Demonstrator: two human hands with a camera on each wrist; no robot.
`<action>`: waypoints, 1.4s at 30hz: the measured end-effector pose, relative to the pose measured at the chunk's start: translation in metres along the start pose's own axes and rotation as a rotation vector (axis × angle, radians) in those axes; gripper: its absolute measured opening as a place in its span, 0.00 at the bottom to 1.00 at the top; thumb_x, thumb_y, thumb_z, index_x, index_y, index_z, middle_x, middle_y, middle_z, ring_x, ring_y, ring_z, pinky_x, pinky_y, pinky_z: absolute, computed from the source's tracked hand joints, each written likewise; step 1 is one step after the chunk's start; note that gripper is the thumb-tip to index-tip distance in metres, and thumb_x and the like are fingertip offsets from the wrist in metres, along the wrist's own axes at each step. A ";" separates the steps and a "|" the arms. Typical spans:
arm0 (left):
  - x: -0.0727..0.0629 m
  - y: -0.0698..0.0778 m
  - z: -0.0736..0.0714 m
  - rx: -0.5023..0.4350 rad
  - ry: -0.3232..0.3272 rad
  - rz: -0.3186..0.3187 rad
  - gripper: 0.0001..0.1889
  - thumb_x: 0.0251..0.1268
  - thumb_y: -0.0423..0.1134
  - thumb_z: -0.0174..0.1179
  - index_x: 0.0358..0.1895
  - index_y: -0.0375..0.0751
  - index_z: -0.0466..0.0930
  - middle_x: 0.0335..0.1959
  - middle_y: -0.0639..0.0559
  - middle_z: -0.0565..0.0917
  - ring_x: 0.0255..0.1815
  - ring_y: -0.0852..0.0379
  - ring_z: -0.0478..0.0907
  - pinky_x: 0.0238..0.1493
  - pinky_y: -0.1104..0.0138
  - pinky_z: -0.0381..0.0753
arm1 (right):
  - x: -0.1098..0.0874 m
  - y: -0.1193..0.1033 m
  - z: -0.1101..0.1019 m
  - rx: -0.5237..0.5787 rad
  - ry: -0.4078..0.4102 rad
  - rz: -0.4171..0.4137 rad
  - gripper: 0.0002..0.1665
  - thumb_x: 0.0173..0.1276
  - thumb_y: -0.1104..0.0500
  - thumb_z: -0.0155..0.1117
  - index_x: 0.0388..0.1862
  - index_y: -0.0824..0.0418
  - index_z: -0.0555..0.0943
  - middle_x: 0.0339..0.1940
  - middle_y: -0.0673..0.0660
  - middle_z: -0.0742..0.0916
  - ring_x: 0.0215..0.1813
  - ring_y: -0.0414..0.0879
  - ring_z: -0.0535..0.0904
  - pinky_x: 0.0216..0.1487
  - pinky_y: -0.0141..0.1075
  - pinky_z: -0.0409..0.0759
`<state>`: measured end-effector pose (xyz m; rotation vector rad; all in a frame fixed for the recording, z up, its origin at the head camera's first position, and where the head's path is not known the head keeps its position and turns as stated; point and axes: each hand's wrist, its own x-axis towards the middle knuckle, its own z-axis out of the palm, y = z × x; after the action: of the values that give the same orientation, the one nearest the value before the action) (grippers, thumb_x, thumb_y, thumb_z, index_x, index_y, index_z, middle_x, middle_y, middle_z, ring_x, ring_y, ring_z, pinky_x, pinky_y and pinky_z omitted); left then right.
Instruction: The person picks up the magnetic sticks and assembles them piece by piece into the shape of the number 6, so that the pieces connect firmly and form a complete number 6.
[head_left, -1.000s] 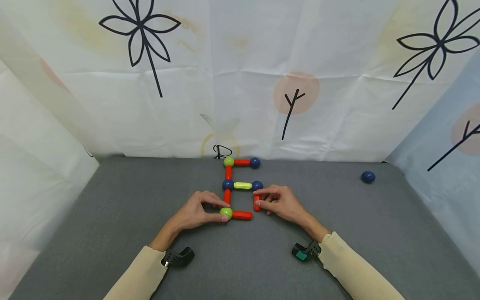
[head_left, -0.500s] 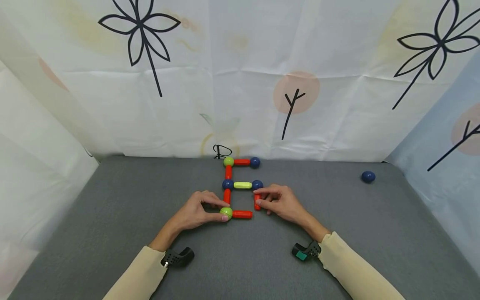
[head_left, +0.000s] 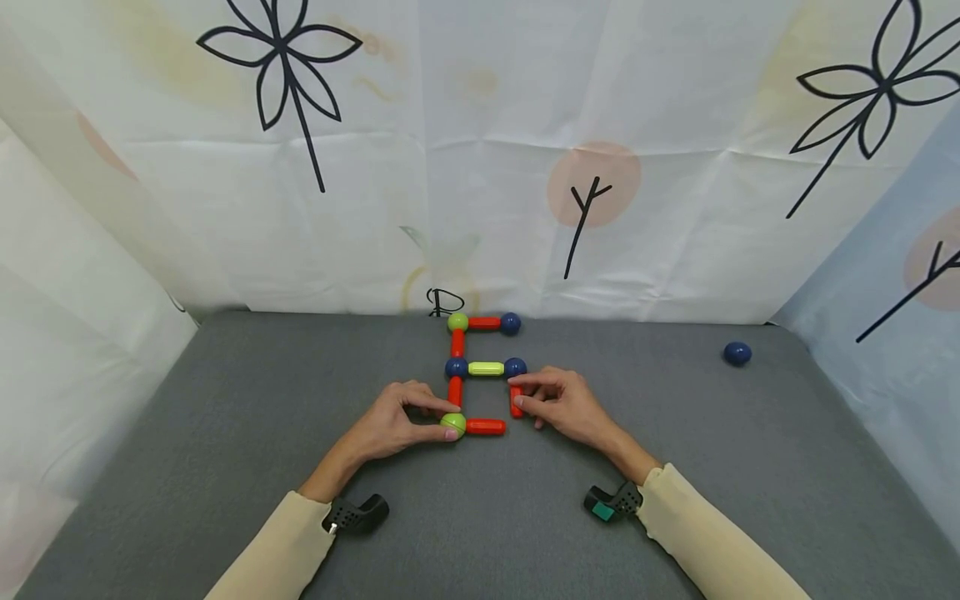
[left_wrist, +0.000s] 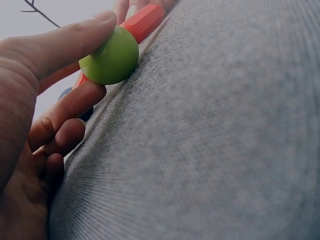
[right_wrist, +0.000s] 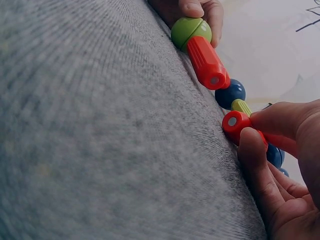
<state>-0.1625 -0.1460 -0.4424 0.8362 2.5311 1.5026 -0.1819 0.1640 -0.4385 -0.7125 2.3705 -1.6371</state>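
My left hand (head_left: 397, 423) pinches a green ball (left_wrist: 111, 56) at the near left corner of a flat figure of balls and rods. From that ball a red rod (head_left: 486, 427) points right, its far end free. My right hand (head_left: 562, 406) pinches another red rod (right_wrist: 236, 123) between thumb and finger, just below a blue ball (head_left: 515, 367). A yellow-green rod (head_left: 486, 368) links this ball to a second blue ball (head_left: 456, 367) on the left. Above stand a green ball (head_left: 457, 322), a red rod (head_left: 484, 322) and a blue ball (head_left: 510, 323).
A loose blue ball (head_left: 737, 353) lies far right on the grey table (head_left: 480, 525). A white printed cloth (head_left: 480, 217) rises behind the table's back edge. Black straps with small devices sit on both wrists.
Almost nothing differs. Both hands keep their grips, and the figure keeps its shape, with only a tiny shift of the whole view.
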 end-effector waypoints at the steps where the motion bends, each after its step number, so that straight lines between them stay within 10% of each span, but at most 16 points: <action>1: 0.000 0.000 0.000 -0.002 0.001 0.002 0.16 0.52 0.46 0.80 0.47 0.54 0.92 0.30 0.61 0.83 0.33 0.54 0.72 0.37 0.64 0.65 | 0.000 0.000 0.000 -0.005 -0.001 -0.001 0.18 0.70 0.65 0.69 0.58 0.66 0.85 0.41 0.59 0.82 0.26 0.47 0.82 0.29 0.36 0.83; 26: 0.000 -0.002 0.000 0.008 0.002 -0.007 0.17 0.52 0.48 0.80 0.47 0.56 0.92 0.32 0.61 0.84 0.35 0.54 0.73 0.38 0.63 0.66 | 0.002 -0.006 -0.015 -0.020 -0.054 0.032 0.21 0.72 0.61 0.68 0.62 0.64 0.83 0.42 0.60 0.83 0.26 0.48 0.82 0.30 0.38 0.82; 37: -0.001 -0.002 -0.001 0.000 -0.005 -0.002 0.17 0.52 0.47 0.80 0.48 0.54 0.92 0.33 0.61 0.85 0.35 0.54 0.73 0.39 0.62 0.66 | -0.004 -0.003 -0.077 -0.158 0.253 0.007 0.22 0.71 0.64 0.68 0.62 0.70 0.81 0.47 0.66 0.85 0.37 0.57 0.84 0.35 0.42 0.84; 42: -0.001 -0.002 -0.001 0.001 -0.001 0.005 0.17 0.52 0.47 0.80 0.47 0.55 0.92 0.32 0.62 0.85 0.35 0.55 0.73 0.38 0.63 0.66 | -0.013 0.009 -0.108 -0.246 0.442 -0.019 0.22 0.70 0.65 0.69 0.61 0.70 0.81 0.45 0.67 0.85 0.40 0.41 0.83 0.37 0.29 0.81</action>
<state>-0.1627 -0.1482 -0.4435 0.8435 2.5312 1.5021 -0.2167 0.2624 -0.4075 -0.4420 2.9185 -1.6690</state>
